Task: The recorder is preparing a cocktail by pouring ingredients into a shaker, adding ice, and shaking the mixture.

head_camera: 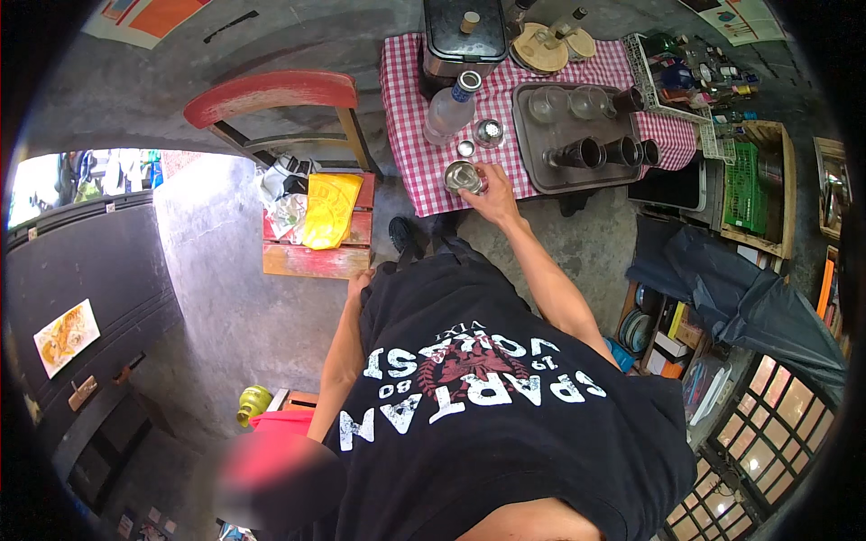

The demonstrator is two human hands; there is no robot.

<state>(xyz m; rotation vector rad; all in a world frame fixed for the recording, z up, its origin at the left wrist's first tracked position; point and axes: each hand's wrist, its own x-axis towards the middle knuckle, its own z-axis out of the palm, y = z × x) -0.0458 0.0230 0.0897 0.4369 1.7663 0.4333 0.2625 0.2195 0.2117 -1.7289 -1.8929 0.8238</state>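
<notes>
My right hand is around a short clear glass at the near edge of the table, which has a red-and-white checked cloth. Clear liquid seems to be in the glass. Just beyond it are a small metal cap and a metal cocktail shaker top with strainer holes. A frosted bottle with a blue neck stands behind them. Low beside my thigh hangs my left hand, close to the corner of a wooden chair; its fingers are partly hidden.
Right of the glass, a brown tray carries several glasses and dark cups. A black-lidded container stands at the back. A wire basket holds bottles. On the chair lies a yellow bag. Another person is at lower left.
</notes>
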